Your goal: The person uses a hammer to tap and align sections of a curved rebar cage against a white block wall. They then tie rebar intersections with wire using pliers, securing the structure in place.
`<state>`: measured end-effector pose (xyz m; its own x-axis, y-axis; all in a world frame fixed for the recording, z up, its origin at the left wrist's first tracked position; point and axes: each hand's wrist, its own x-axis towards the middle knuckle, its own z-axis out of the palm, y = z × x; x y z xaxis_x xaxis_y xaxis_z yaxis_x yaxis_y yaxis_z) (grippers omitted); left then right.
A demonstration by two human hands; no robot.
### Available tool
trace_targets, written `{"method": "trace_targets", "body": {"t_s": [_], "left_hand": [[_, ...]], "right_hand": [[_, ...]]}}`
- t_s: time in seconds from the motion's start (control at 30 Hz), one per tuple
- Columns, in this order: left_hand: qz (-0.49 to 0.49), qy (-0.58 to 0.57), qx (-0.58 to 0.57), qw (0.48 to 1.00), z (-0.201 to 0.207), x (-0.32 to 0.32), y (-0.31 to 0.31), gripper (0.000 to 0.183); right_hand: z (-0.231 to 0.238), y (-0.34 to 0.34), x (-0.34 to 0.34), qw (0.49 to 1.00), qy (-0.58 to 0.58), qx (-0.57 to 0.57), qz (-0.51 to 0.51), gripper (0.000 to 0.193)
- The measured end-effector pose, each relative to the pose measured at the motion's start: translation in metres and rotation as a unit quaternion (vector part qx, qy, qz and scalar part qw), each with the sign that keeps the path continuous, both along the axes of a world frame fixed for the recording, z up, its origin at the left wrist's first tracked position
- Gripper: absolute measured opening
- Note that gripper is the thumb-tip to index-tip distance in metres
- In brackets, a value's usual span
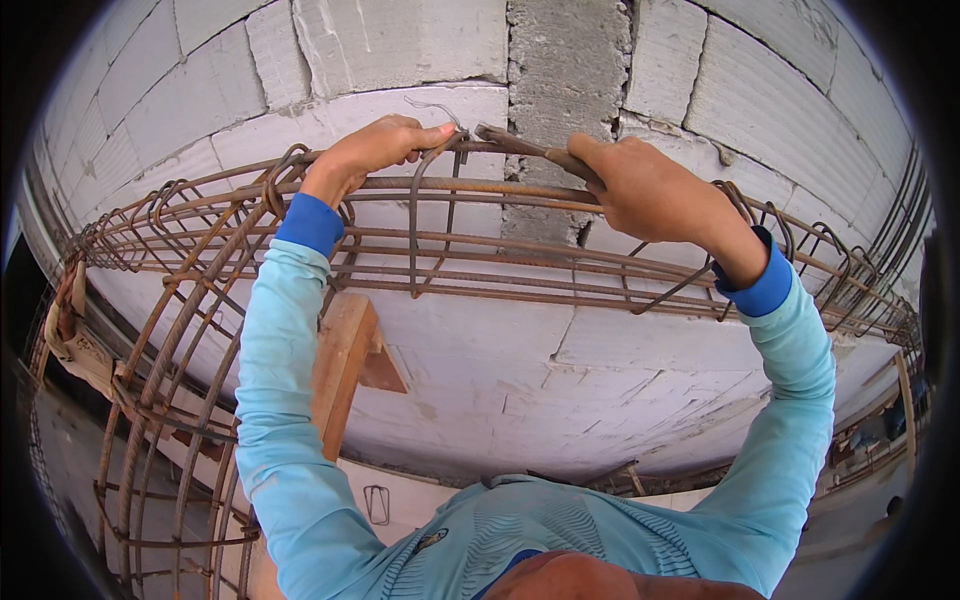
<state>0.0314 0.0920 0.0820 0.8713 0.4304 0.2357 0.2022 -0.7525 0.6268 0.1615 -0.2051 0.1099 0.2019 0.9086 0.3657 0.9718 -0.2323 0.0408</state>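
Observation:
My left hand (385,146) is closed with its fingertips at the top corner of a steel stirrup (414,230), pinching a thin tie wire (432,106). The wire's loose loop sticks up against the block wall. In my right hand (655,185) is a rusty pair of pincers (522,146), gripped by the handles. The pincers' head points left, just right of the wire and apart from my left fingertips. Both hands are above a long horizontal rebar cage (540,190), whose top bar runs beneath the wire and the pincers' head.
A wall of pale blocks (400,45) with a rough grey mortar strip (560,75) stands right behind the cage. Another rebar cage (165,400) comes toward me at the left. A wooden beam (342,365) is below my left forearm. Upright bars (905,215) stand at the far right.

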Motion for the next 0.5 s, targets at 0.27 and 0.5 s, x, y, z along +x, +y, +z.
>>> {"method": "trace_targets", "body": {"t_s": [0.27,0.5], "left_hand": [[-0.021,-0.024,0.021,0.999,-0.006,0.001,0.004,0.081],[-0.025,-0.031,0.024,0.999,-0.008,0.003,0.006,0.083]], "right_hand": [[0.013,-0.001,0.015,0.982,-0.162,0.056,-0.075,0.022],[0.003,0.005,-0.006,0.983,-0.18,0.003,-0.03,0.036]]}}
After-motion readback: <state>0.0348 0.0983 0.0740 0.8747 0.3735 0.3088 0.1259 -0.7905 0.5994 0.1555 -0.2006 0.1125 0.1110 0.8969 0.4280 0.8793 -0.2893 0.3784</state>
